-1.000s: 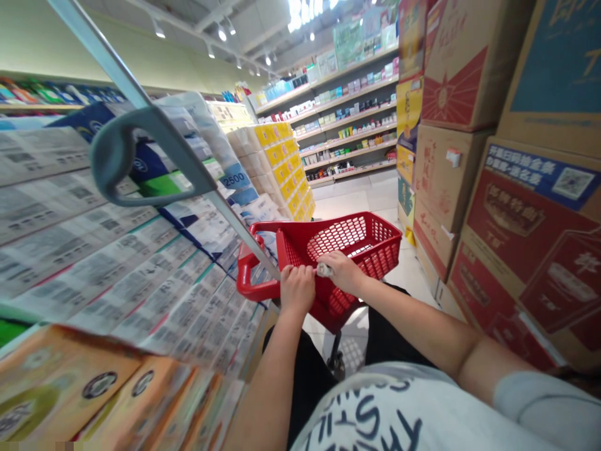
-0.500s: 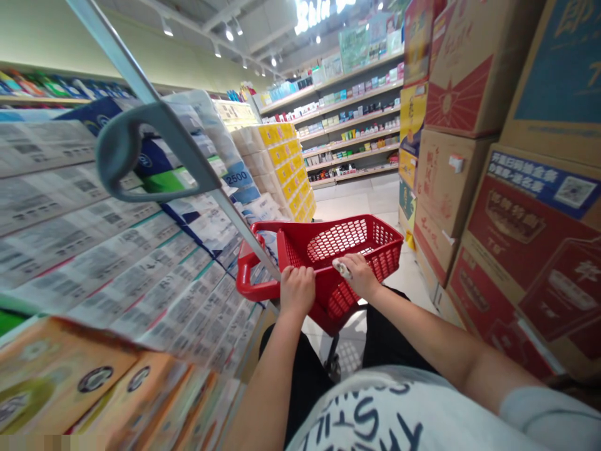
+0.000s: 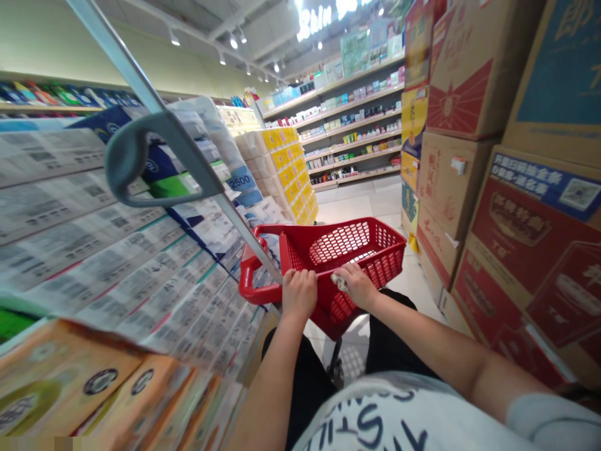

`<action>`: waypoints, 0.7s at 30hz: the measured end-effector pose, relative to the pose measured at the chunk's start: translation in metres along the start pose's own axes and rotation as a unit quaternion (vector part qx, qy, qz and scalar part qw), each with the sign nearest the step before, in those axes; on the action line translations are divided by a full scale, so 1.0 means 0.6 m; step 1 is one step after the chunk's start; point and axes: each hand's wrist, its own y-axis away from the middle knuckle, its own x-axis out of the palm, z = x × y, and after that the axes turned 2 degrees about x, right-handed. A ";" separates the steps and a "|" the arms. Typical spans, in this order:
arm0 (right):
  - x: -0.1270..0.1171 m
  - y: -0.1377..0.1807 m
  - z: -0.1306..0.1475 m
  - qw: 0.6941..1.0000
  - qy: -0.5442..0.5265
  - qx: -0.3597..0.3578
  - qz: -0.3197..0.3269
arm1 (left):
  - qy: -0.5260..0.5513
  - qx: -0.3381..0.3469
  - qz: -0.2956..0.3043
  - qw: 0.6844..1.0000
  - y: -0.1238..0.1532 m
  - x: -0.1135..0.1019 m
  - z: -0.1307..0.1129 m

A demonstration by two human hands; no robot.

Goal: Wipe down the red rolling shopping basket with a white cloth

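One red basket (image 3: pixel 385 268), tiled shop aisle (image 3: pixel 359 205)

Stacked cardboard boxes (image 3: pixel 469 69), tissue packs (image 3: pixel 84 250), shelves (image 3: pixel 352 141)

Single head-worn view, aimed forward and down along a shop aisle (image 3: pixel 364 200); basket (image 3: pixel 357 247) close ahead, shelves (image 3: pixel 70 250) near at left, boxes (image 3: pixel 469 75) near at right.

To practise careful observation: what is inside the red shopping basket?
Inside the red basket only its mesh floor and walls show. Its near end is hidden behind the left hand and the right hand, which holds a small pale thing at the rim.
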 end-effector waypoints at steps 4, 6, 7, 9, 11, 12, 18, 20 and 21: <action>-0.001 -0.030 0.023 0.997 -0.060 -0.042 -0.031 | 0.006 0.004 0.001 1.000 -0.001 0.002 0.003; 0.002 -0.036 0.030 0.996 -0.062 -0.066 -0.021 | 0.009 0.007 0.001 1.000 -0.001 0.002 0.003; 0.005 -0.034 0.032 0.996 -0.052 -0.072 -0.011 | 0.010 0.008 0.001 1.000 -0.001 0.002 0.003; 0.009 -0.023 0.031 0.997 -0.028 -0.077 0.011 | 0.009 0.008 0.000 1.000 0.000 0.001 0.002; 0.010 -0.012 0.025 0.996 -0.012 -0.080 0.022 | 0.006 0.009 0.000 1.000 0.000 0.001 0.002; 0.009 -0.009 0.021 0.996 -0.007 -0.084 0.022 | 0.004 0.010 0.000 1.000 0.001 0.001 0.002; 0.001 0.009 -0.004 0.990 0.032 -0.132 0.023 | 0.008 0.007 -0.001 1.000 -0.001 -0.002 0.001; 0.002 0.021 -0.012 0.990 0.045 -0.132 0.039 | 0.010 0.006 -0.003 1.000 -0.001 -0.002 0.001; 0.002 0.025 -0.015 0.990 0.047 -0.124 0.041 | 0.010 0.006 -0.003 1.000 -0.001 -0.001 0.001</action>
